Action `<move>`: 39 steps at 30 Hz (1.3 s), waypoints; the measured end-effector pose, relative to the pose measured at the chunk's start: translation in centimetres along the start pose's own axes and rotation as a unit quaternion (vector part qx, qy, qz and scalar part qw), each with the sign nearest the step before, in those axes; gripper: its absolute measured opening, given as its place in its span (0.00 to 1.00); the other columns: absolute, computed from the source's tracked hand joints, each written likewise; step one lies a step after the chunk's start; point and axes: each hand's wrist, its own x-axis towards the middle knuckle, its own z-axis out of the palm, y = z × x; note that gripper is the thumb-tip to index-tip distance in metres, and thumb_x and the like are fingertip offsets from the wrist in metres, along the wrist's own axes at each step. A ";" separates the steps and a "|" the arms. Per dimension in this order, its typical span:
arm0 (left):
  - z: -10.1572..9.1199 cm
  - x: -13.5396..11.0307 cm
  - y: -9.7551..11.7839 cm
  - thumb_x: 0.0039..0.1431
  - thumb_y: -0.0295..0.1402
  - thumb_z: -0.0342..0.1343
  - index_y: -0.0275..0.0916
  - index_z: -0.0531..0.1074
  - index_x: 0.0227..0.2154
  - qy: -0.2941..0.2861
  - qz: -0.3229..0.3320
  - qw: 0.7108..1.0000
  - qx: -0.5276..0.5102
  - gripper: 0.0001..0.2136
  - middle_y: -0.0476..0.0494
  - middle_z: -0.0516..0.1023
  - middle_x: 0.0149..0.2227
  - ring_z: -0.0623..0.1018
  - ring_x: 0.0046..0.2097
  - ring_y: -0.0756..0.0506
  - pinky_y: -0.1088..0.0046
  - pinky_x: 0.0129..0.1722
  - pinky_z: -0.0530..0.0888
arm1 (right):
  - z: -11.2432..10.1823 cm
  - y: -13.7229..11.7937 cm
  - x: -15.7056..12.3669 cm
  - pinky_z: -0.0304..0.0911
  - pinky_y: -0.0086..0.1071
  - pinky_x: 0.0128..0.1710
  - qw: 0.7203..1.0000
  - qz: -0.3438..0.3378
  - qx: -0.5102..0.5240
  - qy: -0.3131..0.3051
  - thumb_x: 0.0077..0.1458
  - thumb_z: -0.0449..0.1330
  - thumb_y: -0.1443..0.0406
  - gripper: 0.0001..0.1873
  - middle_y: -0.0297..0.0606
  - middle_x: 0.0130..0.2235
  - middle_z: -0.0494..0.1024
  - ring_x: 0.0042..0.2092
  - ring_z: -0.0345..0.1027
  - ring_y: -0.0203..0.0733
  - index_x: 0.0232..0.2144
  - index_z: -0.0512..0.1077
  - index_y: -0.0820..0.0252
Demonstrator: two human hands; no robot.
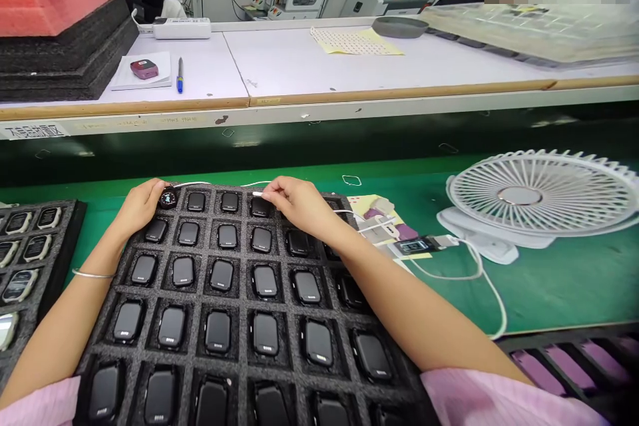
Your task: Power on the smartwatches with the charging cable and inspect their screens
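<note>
A black foam tray (239, 279) with a grid of pockets lies in front of me, each pocket holding a dark watch body (264, 279). My left hand (142, 203) rests at the tray's far left corner, fingers curled around a watch body with a lit round dial (168, 198). My right hand (294, 203) is over the far row near the middle, pinching the end of a white cable (257, 194). The cable runs right across the tray toward a small device (414, 245) on the green mat.
A white desk fan (539, 196) lies on the green belt (549, 286) at right. Another foam tray with watch bodies (24, 253) sits at left. Behind is a white shelf (299, 66) with a pen (180, 74), a maroon watch (144, 68), stacked foam (54, 33) and clear trays (529, 30).
</note>
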 end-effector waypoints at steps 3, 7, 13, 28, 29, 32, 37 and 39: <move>0.0 -0.1 0.2 0.65 0.58 0.35 0.37 0.76 0.43 0.005 -0.010 1.000 0.000 0.33 0.36 0.81 0.45 0.78 0.48 0.36 0.62 0.50 0.72 | 1.3 -1.3 0.7 0.62 0.33 0.42 0.998 -0.044 -0.038 -0.013 0.62 0.56 0.67 0.08 0.40 0.36 0.78 0.40 0.71 0.42 0.31 0.73 0.60; -0.3 0.1 0.3 0.64 0.59 0.34 0.37 0.77 0.43 -0.015 -0.011 1.000 -0.004 0.34 0.36 0.82 0.46 0.78 0.49 0.36 0.62 0.50 0.72 | 3.2 -2.5 1.1 0.62 0.34 0.44 0.990 -0.073 -0.099 -0.075 0.65 0.54 0.67 0.08 0.42 0.40 0.77 0.43 0.71 0.45 0.37 0.74 0.60; -1.9 1.5 0.0 0.59 0.64 0.36 0.38 0.77 0.39 -0.110 0.008 0.994 0.012 0.36 0.39 0.82 0.41 0.78 0.45 0.36 0.63 0.49 0.72 | 3.5 -3.3 1.0 0.63 0.38 0.46 0.970 -0.102 -0.181 -0.125 0.62 0.59 0.69 0.12 0.50 0.47 0.76 0.47 0.72 0.50 0.49 0.70 0.64; -3.1 3.1 0.8 0.56 0.54 0.48 0.39 0.77 0.28 -0.204 -0.004 0.979 -0.012 0.23 0.45 0.79 0.31 0.76 0.36 0.41 0.65 0.40 0.74 | 2.2 -3.0 3.5 0.60 0.38 0.44 0.966 -0.030 -0.214 -0.140 0.65 0.49 0.71 0.16 0.49 0.44 0.78 0.47 0.72 0.51 0.42 0.78 0.62; -3.1 3.2 0.9 0.56 0.54 0.48 0.39 0.77 0.27 -0.206 -0.004 0.978 -0.010 0.23 0.45 0.79 0.30 0.76 0.35 0.41 0.65 0.39 0.74 | 2.4 -3.0 3.4 0.59 0.39 0.44 0.965 -0.027 -0.220 -0.139 0.65 0.49 0.70 0.16 0.50 0.44 0.77 0.48 0.71 0.52 0.44 0.77 0.62; -3.0 3.3 1.0 0.55 0.54 0.46 0.38 0.77 0.29 -0.208 -0.005 0.978 -0.004 0.24 0.44 0.80 0.32 0.76 0.37 0.41 0.65 0.41 0.74 | 2.9 -3.1 3.0 0.55 0.40 0.43 0.963 -0.024 -0.235 -0.130 0.67 0.48 0.68 0.17 0.51 0.45 0.75 0.50 0.68 0.54 0.46 0.77 0.60; -2.7 2.6 1.2 0.56 0.57 0.42 0.37 0.76 0.36 -0.190 -0.009 0.982 0.006 0.28 0.40 0.81 0.41 0.76 0.44 0.38 0.62 0.47 0.71 | 3.3 -3.2 2.2 0.49 0.39 0.42 0.962 -0.023 -0.251 -0.106 0.68 0.48 0.67 0.17 0.50 0.45 0.75 0.49 0.66 0.52 0.46 0.76 0.61; -2.6 2.4 1.2 0.56 0.59 0.41 0.37 0.76 0.37 -0.190 -0.016 0.982 -0.006 0.30 0.39 0.80 0.42 0.76 0.45 0.37 0.62 0.49 0.71 | 3.5 -3.1 2.2 0.48 0.39 0.42 0.961 -0.025 -0.255 -0.107 0.68 0.48 0.68 0.17 0.50 0.45 0.75 0.49 0.65 0.51 0.45 0.77 0.62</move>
